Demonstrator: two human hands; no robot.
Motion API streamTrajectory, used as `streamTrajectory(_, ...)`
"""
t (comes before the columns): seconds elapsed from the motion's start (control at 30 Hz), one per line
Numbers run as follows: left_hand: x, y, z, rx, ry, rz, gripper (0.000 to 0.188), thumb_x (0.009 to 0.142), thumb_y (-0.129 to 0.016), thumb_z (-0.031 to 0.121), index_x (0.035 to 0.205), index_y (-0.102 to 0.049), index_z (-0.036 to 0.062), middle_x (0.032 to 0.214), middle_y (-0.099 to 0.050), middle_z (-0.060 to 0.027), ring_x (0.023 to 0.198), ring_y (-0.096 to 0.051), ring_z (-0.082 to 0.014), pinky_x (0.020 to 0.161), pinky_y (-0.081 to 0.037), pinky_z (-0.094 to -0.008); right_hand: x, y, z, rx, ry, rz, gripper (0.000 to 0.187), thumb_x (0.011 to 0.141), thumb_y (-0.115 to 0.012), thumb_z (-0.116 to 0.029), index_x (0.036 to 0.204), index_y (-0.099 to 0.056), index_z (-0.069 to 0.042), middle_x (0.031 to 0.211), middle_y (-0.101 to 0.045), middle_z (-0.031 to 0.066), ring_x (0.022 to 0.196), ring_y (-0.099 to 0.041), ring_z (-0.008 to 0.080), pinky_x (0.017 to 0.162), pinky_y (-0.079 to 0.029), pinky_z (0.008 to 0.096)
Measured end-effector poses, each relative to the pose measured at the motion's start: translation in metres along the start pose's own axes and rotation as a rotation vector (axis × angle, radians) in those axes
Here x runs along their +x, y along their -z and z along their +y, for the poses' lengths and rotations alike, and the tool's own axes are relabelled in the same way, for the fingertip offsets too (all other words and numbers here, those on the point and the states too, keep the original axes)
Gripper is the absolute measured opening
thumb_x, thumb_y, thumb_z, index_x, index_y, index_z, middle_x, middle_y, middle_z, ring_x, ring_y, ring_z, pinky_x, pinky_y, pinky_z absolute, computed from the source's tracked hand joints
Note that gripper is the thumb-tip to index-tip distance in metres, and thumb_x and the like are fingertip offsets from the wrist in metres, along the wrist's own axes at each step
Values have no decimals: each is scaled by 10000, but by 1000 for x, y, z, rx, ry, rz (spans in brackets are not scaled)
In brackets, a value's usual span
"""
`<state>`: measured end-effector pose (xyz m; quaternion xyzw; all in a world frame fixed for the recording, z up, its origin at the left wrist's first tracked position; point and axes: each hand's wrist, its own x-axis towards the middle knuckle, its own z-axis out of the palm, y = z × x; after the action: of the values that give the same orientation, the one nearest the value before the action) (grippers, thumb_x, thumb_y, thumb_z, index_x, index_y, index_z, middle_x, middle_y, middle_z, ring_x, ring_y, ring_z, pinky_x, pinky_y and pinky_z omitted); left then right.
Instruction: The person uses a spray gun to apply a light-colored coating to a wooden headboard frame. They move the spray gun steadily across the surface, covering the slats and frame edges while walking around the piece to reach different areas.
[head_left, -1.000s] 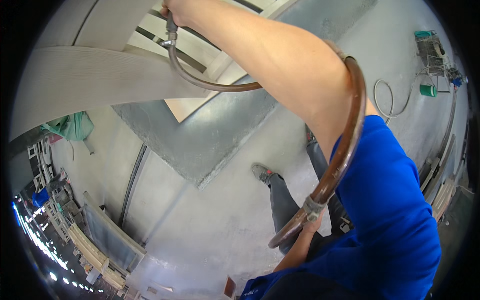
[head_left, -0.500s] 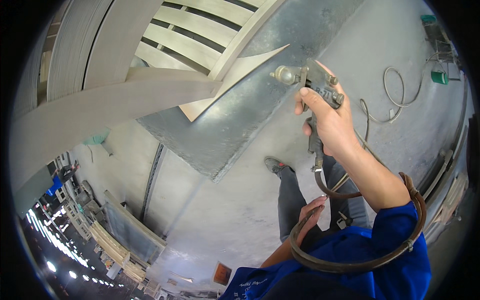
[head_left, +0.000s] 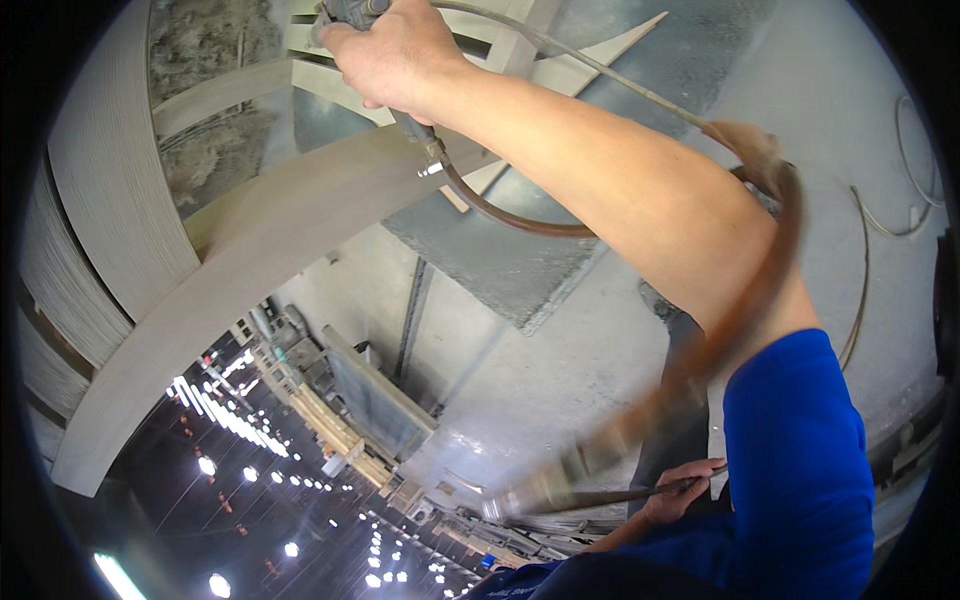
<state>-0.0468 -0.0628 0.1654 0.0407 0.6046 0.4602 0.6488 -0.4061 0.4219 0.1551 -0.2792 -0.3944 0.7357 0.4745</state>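
The grey metal spray gun (head_left: 352,12) was held by the closed right hand (head_left: 402,58), ahead, near a pale, curved wooden board (head_left: 285,210), handle slanted back toward the left hand (head_left: 684,489), curled round a dark rubber hose (head_left: 612,495).

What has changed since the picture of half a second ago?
The right hand has moved the spray gun forward and left, toward the pale slatted frame; the brown hose swings along, blurred. The right hand still holds the gun, the left hand the hose.
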Motion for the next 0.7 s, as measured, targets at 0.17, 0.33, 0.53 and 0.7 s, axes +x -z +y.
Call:
streamTrajectory(0.17,0,6,1,34,100,-129,238,1022,-577,-19,1249,-642,10,1372,-658,-186,1286,-623,-282,1094,-472,-390,0,-9,-12,176,66,-66,362,957,-633,-162,1296,-628,-33,1075,-743,227,999,-713,346,898,-548,410)
streamTrajectory(0.33,3,5,-1,84,119,-177,247,1019,-584,-22,1253,-649,19,1389,-650,-184,1280,-626,-276,1087,-476,-386,1,14,-47,94,-231,-200,433,946,-625,-156,1351,-586,-9,1053,-736,249,912,-732,311,814,-571,397)
streamTrajectory(0.53,12,7,-5,157,115,-249,257,1015,-593,-26,1258,-657,29,1410,-640,-182,1273,-629,-268,1079,-480,-382,-21,41,-55,22,-331,-6,506,940,-636,-167,1425,-557,-46,1114,-725,243,975,-728,339,902,-562,407)
streamTrajectory(0.7,19,-3,-13,90,9,-281,327,1005,-602,-28,1313,-659,68,1423,-629,-152,1310,-593,-245,1080,-477,-377,-47,85,-65,-99,-307,58,536,953,-639,-165,1472,-530,-87,1242,-701,235,1171,-673,359,1021,-509,395)
